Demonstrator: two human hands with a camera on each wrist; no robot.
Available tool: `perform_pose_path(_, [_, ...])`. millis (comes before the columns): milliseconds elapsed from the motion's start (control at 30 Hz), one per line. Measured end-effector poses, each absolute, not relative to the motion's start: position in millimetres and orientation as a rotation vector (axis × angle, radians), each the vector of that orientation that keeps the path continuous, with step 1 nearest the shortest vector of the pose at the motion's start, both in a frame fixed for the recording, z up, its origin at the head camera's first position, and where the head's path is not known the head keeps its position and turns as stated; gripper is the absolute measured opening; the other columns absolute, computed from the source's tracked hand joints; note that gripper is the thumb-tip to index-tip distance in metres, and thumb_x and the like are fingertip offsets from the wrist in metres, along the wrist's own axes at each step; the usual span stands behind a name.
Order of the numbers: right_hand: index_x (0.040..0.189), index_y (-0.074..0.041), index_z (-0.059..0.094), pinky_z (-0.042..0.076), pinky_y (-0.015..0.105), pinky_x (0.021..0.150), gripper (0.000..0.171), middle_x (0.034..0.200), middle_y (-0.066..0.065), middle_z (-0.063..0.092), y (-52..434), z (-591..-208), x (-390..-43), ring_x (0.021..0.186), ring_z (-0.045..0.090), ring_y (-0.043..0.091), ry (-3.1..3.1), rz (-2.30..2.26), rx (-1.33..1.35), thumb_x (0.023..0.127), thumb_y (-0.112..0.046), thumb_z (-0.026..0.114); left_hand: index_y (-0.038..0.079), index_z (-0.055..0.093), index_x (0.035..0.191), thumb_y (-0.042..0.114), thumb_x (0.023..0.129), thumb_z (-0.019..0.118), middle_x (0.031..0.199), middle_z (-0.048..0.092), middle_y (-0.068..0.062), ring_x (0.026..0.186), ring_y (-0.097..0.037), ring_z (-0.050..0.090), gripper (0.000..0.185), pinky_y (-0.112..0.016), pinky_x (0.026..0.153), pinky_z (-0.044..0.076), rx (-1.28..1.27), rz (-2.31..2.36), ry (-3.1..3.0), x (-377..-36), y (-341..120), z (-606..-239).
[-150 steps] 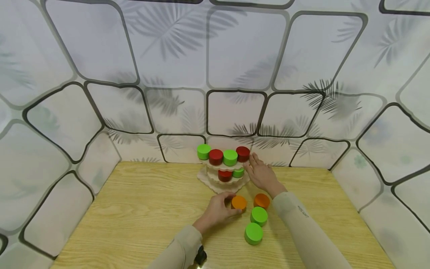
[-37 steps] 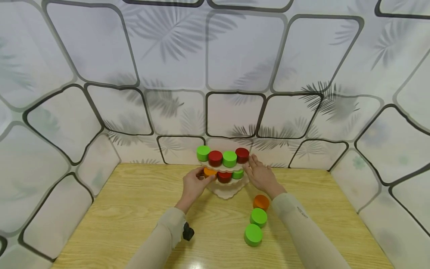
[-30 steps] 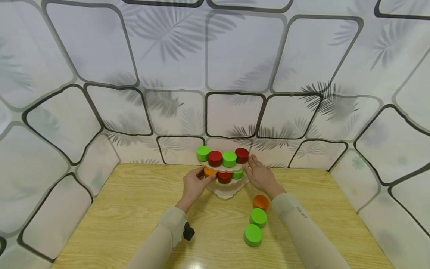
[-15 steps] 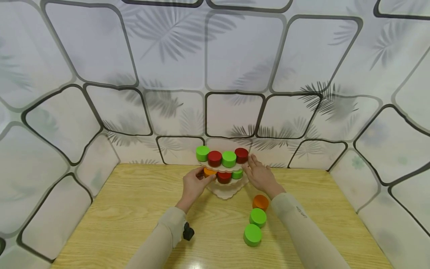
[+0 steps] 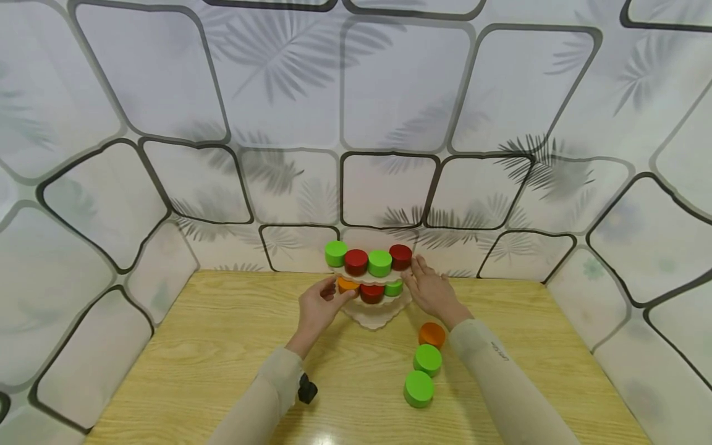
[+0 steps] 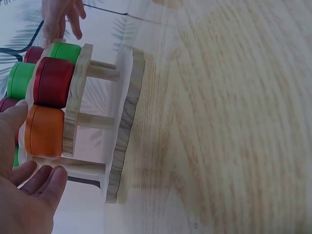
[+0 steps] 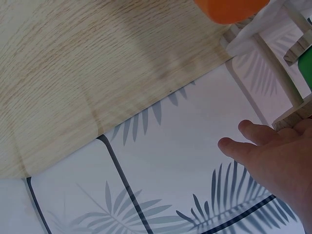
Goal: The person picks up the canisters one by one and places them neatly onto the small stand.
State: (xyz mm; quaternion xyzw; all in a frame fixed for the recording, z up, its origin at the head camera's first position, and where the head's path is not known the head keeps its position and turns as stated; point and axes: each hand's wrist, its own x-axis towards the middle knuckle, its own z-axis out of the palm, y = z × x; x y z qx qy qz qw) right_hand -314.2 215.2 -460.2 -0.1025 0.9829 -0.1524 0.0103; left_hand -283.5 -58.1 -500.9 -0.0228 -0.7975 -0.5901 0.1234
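Observation:
A tiered wooden stand with scalloped shelves (image 5: 374,319) stands at the back of the table. On its middle shelf sits an orange round block (image 5: 347,285), beside a red block (image 5: 371,294) and a green block (image 5: 393,288). My left hand (image 5: 316,309) is at that orange block; in the left wrist view its fingers are spread off the block (image 6: 45,130), and the thumb lies close to it, contact unclear. My right hand (image 5: 436,294) has its fingers extended against the top shelf's right edge, beside a dark red block (image 5: 400,257).
The top shelf also bears a green block (image 5: 336,254), a red block (image 5: 356,262) and another green block (image 5: 380,264). On the table, right of centre, lie an orange block (image 5: 432,335) and two green blocks (image 5: 428,360). Patterned walls (image 5: 389,188) enclose the table.
Since five seconds ago, my left hand has brought the orange block from the table to the middle shelf. Just now its fingers have drawn slightly left off the block. My right hand stays put.

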Motion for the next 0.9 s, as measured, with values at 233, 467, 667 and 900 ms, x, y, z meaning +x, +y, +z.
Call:
perform_pose_path(233, [0.167, 0.000, 0.015, 0.021, 0.073, 0.124, 0.074, 0.176, 0.020, 0.011, 215.0, -461.9, -315.2, 0.156, 0.029, 0.048, 3.063, -0.478, -0.313, 0.115, -0.052, 0.023, -0.006, 0.071, 0.125, 0.022, 0.088, 0.088, 0.119, 0.073, -0.027, 0.110, -0.041, 0.071, 0.050, -0.046, 0.095, 0.062, -0.088, -1.748, -2.315, -269.5, -66.5, -505.0])
perform_pose_path(467, [0.167, -0.001, 0.015, 0.020, 0.073, 0.124, 0.074, 0.176, 0.019, 0.011, 216.2, -462.8, -315.6, 0.157, 0.029, 0.048, 3.061, -0.473, -0.304, 0.115, -0.052, 0.022, -0.004, 0.073, 0.119, 0.020, 0.089, 0.086, 0.113, 0.075, -0.025, 0.103, -0.033, 0.073, 0.041, -0.031, 0.085, 0.063, -0.166, -1.772, -2.341, -248.0, -65.0, -509.6])
perform_pose_path(667, [0.167, -0.001, 0.015, 0.020, 0.073, 0.124, 0.075, 0.176, 0.020, 0.011, 216.0, -463.1, -314.9, 0.157, 0.027, 0.049, 3.053, -0.490, -0.316, 0.114, -0.053, 0.021, -0.004, 0.070, 0.125, 0.022, 0.089, 0.086, 0.118, 0.072, -0.026, 0.109, -0.037, 0.070, 0.047, -0.030, 0.088, 0.062, -0.300, -1.893, -2.409, -224.8, -54.9, -510.4])
perform_pose_path(900, [0.167, 0.000, 0.017, 0.020, 0.073, 0.124, 0.074, 0.175, 0.021, 0.012, 216.8, -463.6, -315.6, 0.156, 0.028, 0.050, 3.069, -0.496, -0.329, 0.115, -0.052, 0.022, -0.006, 0.066, 0.130, 0.024, 0.090, 0.085, 0.124, 0.070, -0.026, 0.115, -0.043, 0.069, 0.053, -0.045, 0.095, 0.061, -0.492, -1.934, -2.522, -205.6, -37.5, -513.4])
